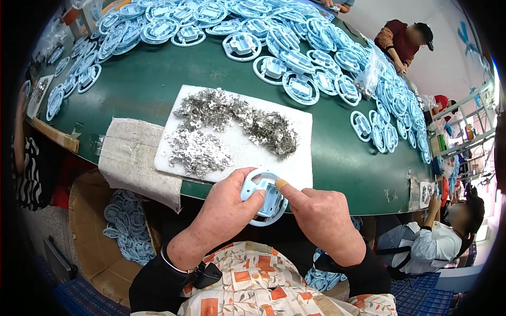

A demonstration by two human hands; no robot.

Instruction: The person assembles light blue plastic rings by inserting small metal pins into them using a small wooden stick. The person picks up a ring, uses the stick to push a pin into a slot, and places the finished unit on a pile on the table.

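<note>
A light blue plastic wheel-shaped housing (272, 201) with a rectangular compartment in its middle is held over the table's near edge. My left hand (226, 203) grips its left side, the thumb lying across the face. Against its upper right touches a fingertip of my right hand (321, 210), which looks covered in something yellowish. The other right fingers are curled under, and any small piece in them is hidden. Just beyond both hands, a white foam board (242, 166) carries heaps of small silvery metal pieces (200, 152), with darker ones (271, 131) at the right.
Many like housings (300, 87) pile along the far side of the green table (348, 174). A cloth-covered pad (134, 152) adjoins the board. Cardboard boxes (87, 231) of blue parts stand below. Co-workers (421, 245) work to the right and at the far side.
</note>
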